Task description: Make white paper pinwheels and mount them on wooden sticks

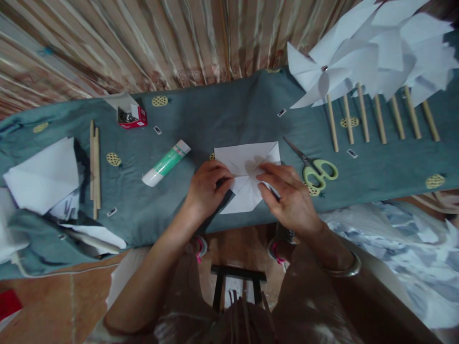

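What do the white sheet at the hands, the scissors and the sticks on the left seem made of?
White sheet: probably matte paper, given its thinness and crisp edges.
Scissors: grey blades, likely metal; smooth-looking green handles, probably plastic.
Sticks: likely unpainted wood, pale tan and dull, though no grain shows clearly.

A white sheet of paper (247,152) with slanting slits lies on the green tablecloth (215,114), far edge flat, near side partly curled toward its middle.

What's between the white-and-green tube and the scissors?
In the head view: the white paper, with the left hand and right hand at it.
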